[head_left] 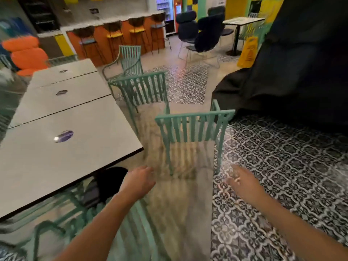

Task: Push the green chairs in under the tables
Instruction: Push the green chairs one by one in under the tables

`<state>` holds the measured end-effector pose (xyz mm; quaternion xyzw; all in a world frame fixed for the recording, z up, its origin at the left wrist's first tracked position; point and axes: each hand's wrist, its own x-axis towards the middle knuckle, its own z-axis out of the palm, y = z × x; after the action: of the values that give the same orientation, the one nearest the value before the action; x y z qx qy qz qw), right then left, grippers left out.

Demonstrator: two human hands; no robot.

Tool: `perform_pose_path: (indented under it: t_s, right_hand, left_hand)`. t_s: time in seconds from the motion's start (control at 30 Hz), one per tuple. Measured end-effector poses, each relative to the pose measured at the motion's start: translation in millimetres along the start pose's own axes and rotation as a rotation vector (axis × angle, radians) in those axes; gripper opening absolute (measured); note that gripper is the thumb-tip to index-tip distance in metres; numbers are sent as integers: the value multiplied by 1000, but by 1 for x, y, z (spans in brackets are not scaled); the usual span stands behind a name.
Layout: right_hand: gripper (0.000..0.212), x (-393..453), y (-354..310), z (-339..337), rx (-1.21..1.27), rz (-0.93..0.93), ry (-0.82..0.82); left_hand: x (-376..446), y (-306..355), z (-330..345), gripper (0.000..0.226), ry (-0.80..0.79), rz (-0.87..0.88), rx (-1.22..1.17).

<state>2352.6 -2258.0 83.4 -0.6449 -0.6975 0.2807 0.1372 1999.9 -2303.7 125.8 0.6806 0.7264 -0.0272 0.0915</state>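
Nearest green chair (192,129): on the floor, apart from the counter (62,147), not pushed in
Farther green chairs (141,87): two, also out
Chair at lower left (79,213): tucked under
Left hand (140,180): fingers loosely extended, holding nothing
Right hand (243,182): blurred; fingers seem relaxed, empty
Progress: three left, apparently

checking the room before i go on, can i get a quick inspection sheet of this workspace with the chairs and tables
surface: row of white tables on the left, each with a small purple sticker; floor part plain, part patterned tile
job's things: nearest green chair stands out in the aisle, apart from the tables; second green chair and third green chair beyond it, also pulled out
clutter: yellow floor sign; large black drape on the right
grippers: left hand and right hand reach toward the nearest chair, fingers relaxed, holding nothing
cables: nothing seen
surroundings: orange counter with bar stools, dark lounge chairs, blurred
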Motion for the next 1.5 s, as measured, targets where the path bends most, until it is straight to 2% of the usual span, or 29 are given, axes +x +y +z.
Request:
perform_pose_path:
  t_s: [0.13,0.23,0.33,0.6,0.73,0.8,0.87,0.97,1.07,1.27,1.4,1.5]
  right_hand:
    - [59,52,19,-51,-85,4,43]
    - [60,105,17,-73,-90,-12,64]
    - [60,162,12,-79,-130,-92,99]
    - [61,354,1,-67,-328,-191,77]
    - [56,434,2,-53,-459,-242,22]
    - [54,463,4,-44,-535,-260,-74]
    - [52,482,6,-33,-554,-270,-208]
    - [57,509,15,-21,-518,-266,-300]
    - [63,525,26,-21,-594,-283,-331]
    - [66,548,35,-27,-752,-469,-399]
    - [87,559,48,-44,-728,-532,-444]
    - [86,583,67,-65,-709,-571,-471]
  left_hand:
    - [74,48,-20,41,22,55,78]
    - [133,70,-33,42,51,91,158]
    - [192,75,-40,44,57,97,131]
    - [372,62,-19,52,112,90,96]
    - [434,36,-4,61,40,42,98]
    - [458,21,0,64,-7,58,110]
    - [476,12,8,67,-60,74,118]
    - [500,4,26,68,-126,66,100]
    - [512,4,40,62,-132,47,66]
    - [523,19,53,51,-89,-111,23]
    - [515,39,50,58,-142,-133,33]
    - [509,69,54,64,-155,-170,27]
